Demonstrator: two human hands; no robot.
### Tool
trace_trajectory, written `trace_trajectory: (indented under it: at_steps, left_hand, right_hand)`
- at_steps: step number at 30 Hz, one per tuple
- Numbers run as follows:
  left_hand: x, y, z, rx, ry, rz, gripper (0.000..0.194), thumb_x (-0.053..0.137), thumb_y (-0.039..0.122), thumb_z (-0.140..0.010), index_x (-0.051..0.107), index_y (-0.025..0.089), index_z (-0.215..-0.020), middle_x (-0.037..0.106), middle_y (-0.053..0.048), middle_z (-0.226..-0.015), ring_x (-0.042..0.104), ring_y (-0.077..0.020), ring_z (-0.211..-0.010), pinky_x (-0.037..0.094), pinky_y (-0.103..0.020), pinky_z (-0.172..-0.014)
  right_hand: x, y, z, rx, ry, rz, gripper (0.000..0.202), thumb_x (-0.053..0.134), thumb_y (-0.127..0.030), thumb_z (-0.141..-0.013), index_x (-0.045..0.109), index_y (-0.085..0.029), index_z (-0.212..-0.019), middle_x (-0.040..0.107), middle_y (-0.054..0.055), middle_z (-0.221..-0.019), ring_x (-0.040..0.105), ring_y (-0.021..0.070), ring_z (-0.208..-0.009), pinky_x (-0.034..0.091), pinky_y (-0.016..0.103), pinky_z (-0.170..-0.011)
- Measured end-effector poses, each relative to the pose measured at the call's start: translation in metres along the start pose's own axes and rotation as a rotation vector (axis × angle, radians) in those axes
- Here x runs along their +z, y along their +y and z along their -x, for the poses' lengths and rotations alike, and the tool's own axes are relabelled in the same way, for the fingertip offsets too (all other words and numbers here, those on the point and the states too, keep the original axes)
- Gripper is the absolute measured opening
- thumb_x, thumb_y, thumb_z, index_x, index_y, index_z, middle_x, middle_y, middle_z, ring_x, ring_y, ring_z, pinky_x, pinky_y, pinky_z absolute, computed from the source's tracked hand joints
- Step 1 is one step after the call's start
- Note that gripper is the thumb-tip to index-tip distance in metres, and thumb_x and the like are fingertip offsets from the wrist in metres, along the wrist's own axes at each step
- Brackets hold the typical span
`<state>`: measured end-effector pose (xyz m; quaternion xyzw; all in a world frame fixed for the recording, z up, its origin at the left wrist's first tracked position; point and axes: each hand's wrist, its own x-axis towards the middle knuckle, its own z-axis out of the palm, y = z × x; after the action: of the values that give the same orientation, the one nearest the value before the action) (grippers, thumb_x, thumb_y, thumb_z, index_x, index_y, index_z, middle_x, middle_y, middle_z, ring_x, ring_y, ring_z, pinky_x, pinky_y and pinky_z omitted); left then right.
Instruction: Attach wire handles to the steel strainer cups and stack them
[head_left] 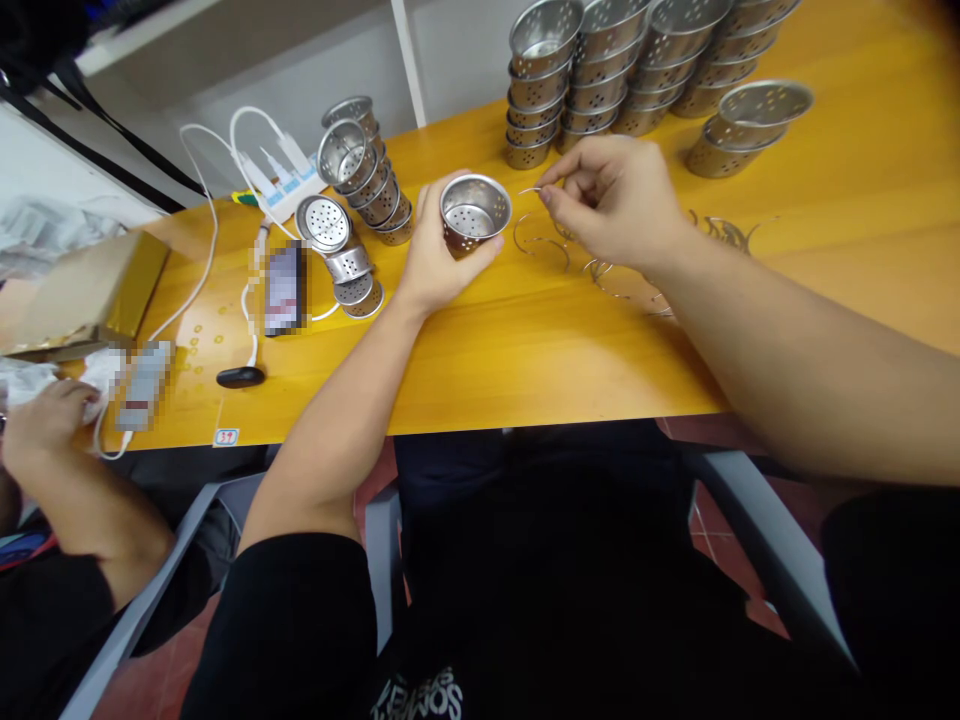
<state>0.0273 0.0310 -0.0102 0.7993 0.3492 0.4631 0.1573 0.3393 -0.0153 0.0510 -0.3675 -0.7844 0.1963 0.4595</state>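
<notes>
My left hand (442, 255) is wrapped round a perforated metal cup (475, 212), its mouth tilted toward me. Just right of its rim, my right hand (607, 195) pinches a thin wire piece (528, 190), with one end sticking out toward the cup. Most of that wire is hidden behind the fingers. Below and beside the right wrist, several loose curved wires (540, 242) lie on the table. More of these bent wires (724, 235) are scattered to the right of the forearm.
Stacks of perforated cups (534, 105) stand at the back; leaning stacks (367, 180) are on the left. A power strip (296, 190), a phone (283, 288), white cables and a cardboard box (90, 290) lie further left. A co-worker's hand (49, 420) is at far left.
</notes>
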Motion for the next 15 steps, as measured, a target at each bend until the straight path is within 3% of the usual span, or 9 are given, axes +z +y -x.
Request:
trace_trajectory:
  at_steps: [6,11,15]
  left_hand:
    - [-0.006,0.018,0.001,-0.007,0.027,-0.014,0.106,0.092,0.112,-0.090,0.067,0.038,-0.161,0.072,-0.012,-0.158,0.076,-0.0423,-0.159,0.060,-0.066,-0.147]
    - [0.002,0.013,-0.003,-0.085,0.031,0.060,0.103,0.096,0.104,-0.096,0.060,0.036,-0.166,0.076,-0.012,-0.156,0.079,-0.0406,-0.155,0.062,-0.065,-0.146]
    - [0.005,0.002,-0.005,-0.034,0.001,0.050,0.105,0.101,0.093,-0.099,0.052,0.039,-0.174,0.072,-0.016,-0.170,0.076,-0.0432,-0.165,0.061,-0.065,-0.148]
  right_hand:
    - [-0.001,-0.006,0.000,0.042,0.006,0.003,0.086,0.072,-0.117,-0.109,0.074,-0.031,-0.111,0.061,-0.001,-0.072,0.048,0.0198,-0.059,0.041,0.042,-0.061]
    - [0.000,-0.005,-0.001,0.018,-0.015,-0.017,0.084,0.074,-0.114,-0.111,0.073,-0.031,-0.111,0.062,-0.001,-0.072,0.047,0.0185,-0.059,0.041,0.041,-0.061]
    - [0.002,-0.003,-0.001,-0.002,0.003,-0.044,0.090,0.073,-0.119,-0.108,0.074,-0.029,-0.110,0.059,-0.002,-0.070,0.047,0.0171,-0.056,0.038,0.041,-0.060]
